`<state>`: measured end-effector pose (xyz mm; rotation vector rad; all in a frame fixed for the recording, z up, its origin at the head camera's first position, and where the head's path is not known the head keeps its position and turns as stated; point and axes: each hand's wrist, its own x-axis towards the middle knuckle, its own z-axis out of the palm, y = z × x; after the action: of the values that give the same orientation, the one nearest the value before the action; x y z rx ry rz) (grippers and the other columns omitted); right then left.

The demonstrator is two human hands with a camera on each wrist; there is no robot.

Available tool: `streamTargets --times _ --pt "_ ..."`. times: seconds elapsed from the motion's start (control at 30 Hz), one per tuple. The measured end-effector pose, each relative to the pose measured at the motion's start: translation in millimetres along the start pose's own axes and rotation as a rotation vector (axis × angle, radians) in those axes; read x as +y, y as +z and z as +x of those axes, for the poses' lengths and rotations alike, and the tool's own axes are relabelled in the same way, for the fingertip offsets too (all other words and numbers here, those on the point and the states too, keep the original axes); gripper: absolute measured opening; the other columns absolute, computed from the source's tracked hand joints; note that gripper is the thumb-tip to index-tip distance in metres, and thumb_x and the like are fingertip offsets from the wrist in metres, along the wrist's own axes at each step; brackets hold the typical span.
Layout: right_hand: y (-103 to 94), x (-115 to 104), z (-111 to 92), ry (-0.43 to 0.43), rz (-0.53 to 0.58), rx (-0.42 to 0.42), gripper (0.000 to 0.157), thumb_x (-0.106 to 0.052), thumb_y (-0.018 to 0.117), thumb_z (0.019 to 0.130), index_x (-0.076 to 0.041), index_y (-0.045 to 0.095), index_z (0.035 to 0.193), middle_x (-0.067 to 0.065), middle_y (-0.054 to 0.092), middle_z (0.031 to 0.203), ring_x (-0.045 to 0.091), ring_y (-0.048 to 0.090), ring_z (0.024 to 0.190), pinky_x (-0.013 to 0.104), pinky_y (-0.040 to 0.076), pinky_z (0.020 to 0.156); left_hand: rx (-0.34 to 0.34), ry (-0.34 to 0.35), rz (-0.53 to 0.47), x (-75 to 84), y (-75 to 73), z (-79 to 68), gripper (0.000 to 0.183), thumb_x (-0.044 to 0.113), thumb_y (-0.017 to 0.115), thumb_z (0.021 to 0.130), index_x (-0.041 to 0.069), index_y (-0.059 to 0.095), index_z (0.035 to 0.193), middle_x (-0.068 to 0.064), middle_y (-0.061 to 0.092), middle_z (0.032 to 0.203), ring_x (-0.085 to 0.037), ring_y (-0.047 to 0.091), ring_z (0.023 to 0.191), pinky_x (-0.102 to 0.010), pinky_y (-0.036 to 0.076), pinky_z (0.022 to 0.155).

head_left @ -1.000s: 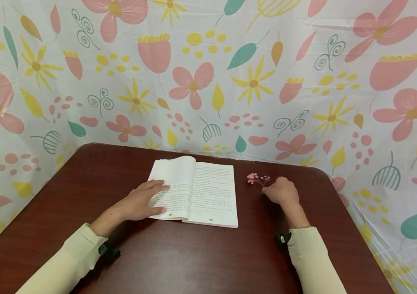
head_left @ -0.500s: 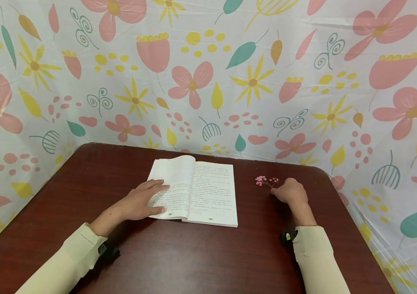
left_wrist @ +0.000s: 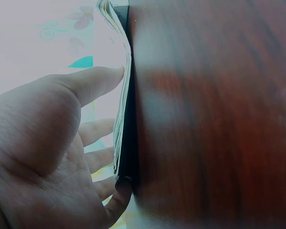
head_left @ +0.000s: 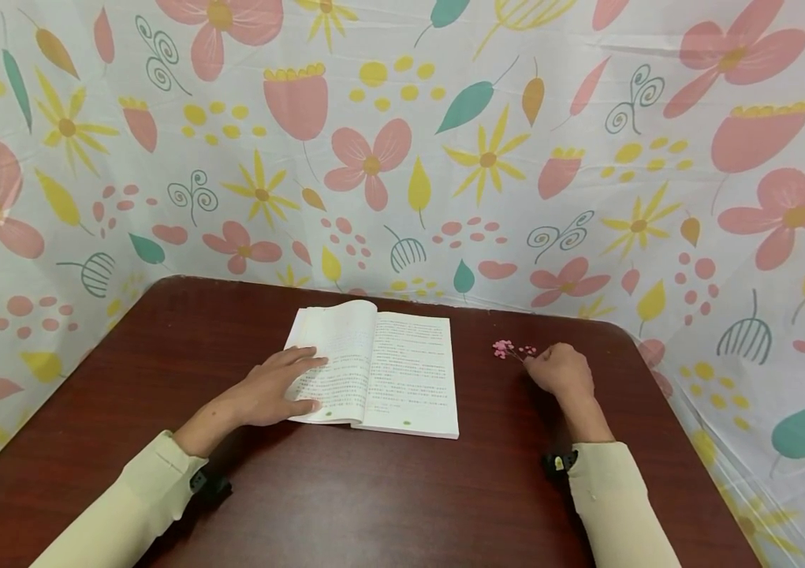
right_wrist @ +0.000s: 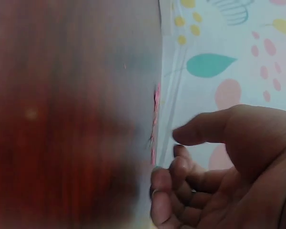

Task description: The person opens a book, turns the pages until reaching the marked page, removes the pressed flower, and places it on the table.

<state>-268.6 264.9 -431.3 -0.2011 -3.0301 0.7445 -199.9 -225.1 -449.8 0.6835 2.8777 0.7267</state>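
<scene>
An open book (head_left: 412, 375) lies on the brown table, its left-hand pages bulging near the spine. My left hand (head_left: 267, 390) rests on the left page with fingers spread; in the left wrist view, the thumb touches the page edges (left_wrist: 122, 95). To the right of the book lies a small sprig of pink flowers (head_left: 504, 349). My right hand (head_left: 561, 371) is at its stem end. In the right wrist view, thumb and forefinger stand apart, the other fingers loosely curled, with the sprig (right_wrist: 156, 112) on the table just beyond the fingertips.
The dark wooden table (head_left: 374, 505) has rounded far corners. A white curtain (head_left: 402, 158) with printed flowers and leaves hangs behind it and at both sides. A black wrist camera (head_left: 560, 464) is strapped below each sleeve.
My right hand has slid the flower sprig a little to the right, away from the book, then let go of its stem. My left hand has stayed on the page.
</scene>
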Motion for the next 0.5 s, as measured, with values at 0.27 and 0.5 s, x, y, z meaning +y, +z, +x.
streamTargets --times 0.27,0.5 --pt "16.1 -24 -24 -0.211 0.224 0.11 0.037 -0.018 0.061 0.105 0.006 0.066 0.132 0.023 0.073 0.115 0.037 0.07 0.095 0.047 0.056 0.08 -0.009 0.003 -0.014 -1.1 -0.5 0.1 0.07 0.035 0.076 0.099 0.013 0.049 0.159 -0.017 0.035 0.168 -0.047 0.027 0.156 -0.078 0.029 0.111" --pt "30.3 -53 -57 -0.27 0.446 -0.114 0.059 -0.014 0.055 0.111 0.009 0.034 0.161 0.029 0.047 0.159 0.043 0.049 0.146 0.056 0.042 0.116 0.002 -0.008 -0.038 -0.4 -1.5 1.0 0.07 0.034 0.078 0.098 0.014 0.05 0.159 -0.017 0.036 0.168 -0.045 0.028 0.155 -0.078 0.028 0.111"
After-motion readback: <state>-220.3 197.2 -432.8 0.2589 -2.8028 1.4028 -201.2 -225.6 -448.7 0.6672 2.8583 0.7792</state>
